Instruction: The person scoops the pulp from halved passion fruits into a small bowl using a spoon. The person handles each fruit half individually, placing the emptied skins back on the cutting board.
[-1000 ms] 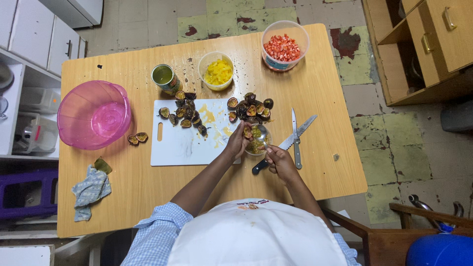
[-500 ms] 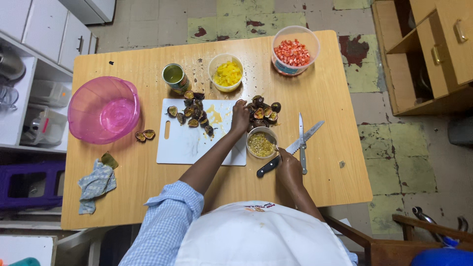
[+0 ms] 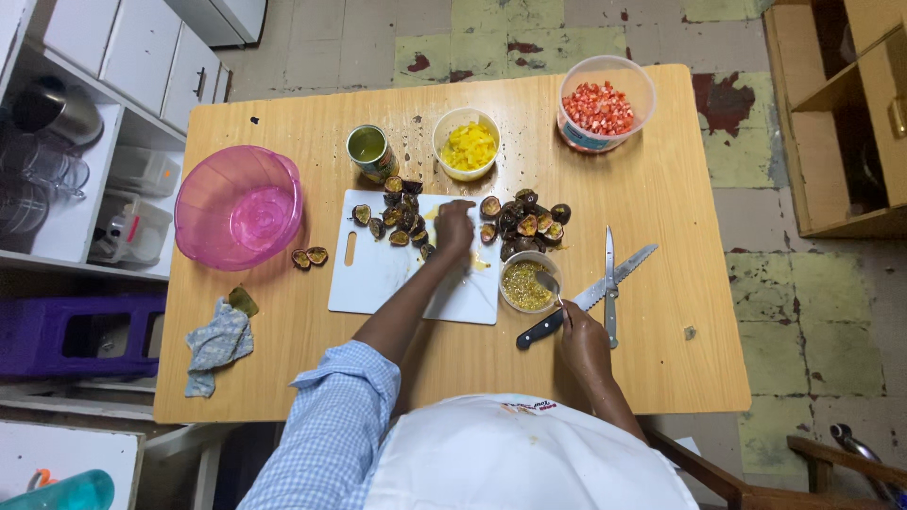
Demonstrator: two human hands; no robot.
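Observation:
My left hand (image 3: pixel 455 227) rests on the white cutting board (image 3: pixel 378 283), between two heaps of dark passion fruit halves: one (image 3: pixel 397 212) on the board, the other (image 3: pixel 525 221) on the table. Its fingers curl down, and I cannot tell whether they hold a piece. My right hand (image 3: pixel 581 335) holds a spoon (image 3: pixel 548 281) whose bowl hangs over the rim of a small bowl of yellow-green pulp (image 3: pixel 522 286).
Two knives lie by my right hand, a black-handled serrated one (image 3: pixel 567 312) and a slimmer one (image 3: pixel 610 283). A pink bowl (image 3: pixel 236 208), a tin can (image 3: pixel 370 151), a yellow-filled cup (image 3: pixel 468 144), a tub of red pieces (image 3: pixel 605 104), a cloth (image 3: pixel 219 345). Shelves stand left.
My left hand left the small bowl, reached up to the right heap of halves, then shifted left onto the board. My right hand stayed by the bowl with the spoon.

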